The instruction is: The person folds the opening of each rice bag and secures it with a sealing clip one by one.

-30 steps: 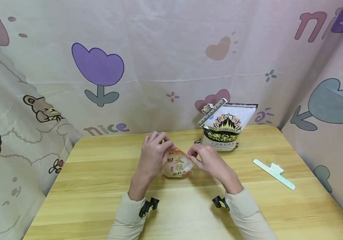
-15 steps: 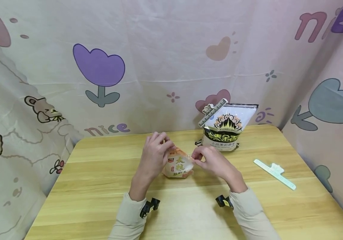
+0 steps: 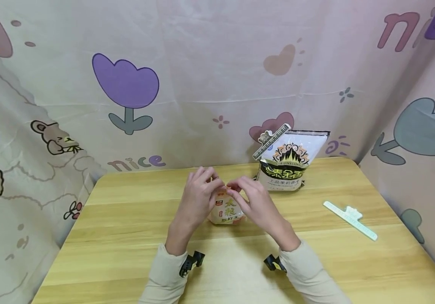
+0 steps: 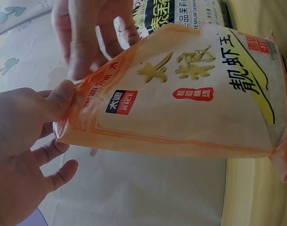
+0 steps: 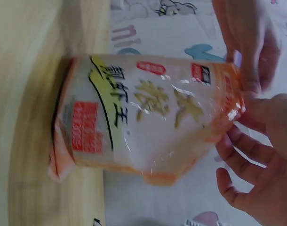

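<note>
An orange-and-white bag of rice [image 3: 227,211] stands upright on the table, its top gathered between both hands. My left hand [image 3: 197,195] pinches the top left corner; in the left wrist view its thumb [image 4: 62,96] lies over the orange edge. My right hand [image 3: 257,202] reaches over the top from the other side, close to the left fingers. In the right wrist view the right thumb and forefinger hold the orange top edge of the rice bag [image 5: 153,108], which slants down at one side. The backs of the hands partly hide the top in the head view.
Behind and right stands a white-and-black rice bag [image 3: 291,164] with a ruler-like sealing clip [image 3: 272,141] across its top corner. A pale green sealing clip [image 3: 350,219] lies on the wooden table [image 3: 118,236] at the right. A patterned curtain [image 3: 194,84] hangs behind.
My right hand first drew slightly right with the bag's top right edge, then moved left and up toward the left hand, folding that corner over. The left hand stays nearly in place.
</note>
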Available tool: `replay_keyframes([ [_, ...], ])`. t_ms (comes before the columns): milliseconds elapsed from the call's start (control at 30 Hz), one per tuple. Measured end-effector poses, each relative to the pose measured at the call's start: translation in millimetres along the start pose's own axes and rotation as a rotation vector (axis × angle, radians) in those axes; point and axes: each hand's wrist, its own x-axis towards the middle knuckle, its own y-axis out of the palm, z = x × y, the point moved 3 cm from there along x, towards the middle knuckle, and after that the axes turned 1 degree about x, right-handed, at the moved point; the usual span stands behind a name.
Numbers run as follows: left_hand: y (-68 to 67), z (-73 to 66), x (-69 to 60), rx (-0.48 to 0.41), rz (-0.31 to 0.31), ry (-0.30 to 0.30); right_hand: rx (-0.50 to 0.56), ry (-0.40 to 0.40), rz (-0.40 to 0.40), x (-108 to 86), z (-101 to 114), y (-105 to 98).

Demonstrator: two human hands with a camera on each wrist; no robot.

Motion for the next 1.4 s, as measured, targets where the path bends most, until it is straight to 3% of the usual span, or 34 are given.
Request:
replay_keyframes([
  [467, 4.0, -3.8, -1.7, -0.025, 0.008, 0.008, 0.013, -0.042, -0.063, -1.3, -3, 5],
  [633, 2.9, -1.0, -3.0, -0.031, 0.009, -0.005, 0.038, -0.046, -0.053, -3.0, -6, 5],
  [900, 2.6, -1.1, -1.6, -0.042, -0.009, 0.009, -0.007, -0.063, -0.055, -3.0, -7, 3],
  [1100, 1.9, -0.4, -0.8, -0.044, -0.005, 0.003, -0.033, -0.013, -0.015, -2.3, -5, -3],
  [1400, 2.1, -0.2, -0.9, -0.045, -0.012, 0.004, -0.121, 0.058, 0.115, -6.4, -14, -8],
])
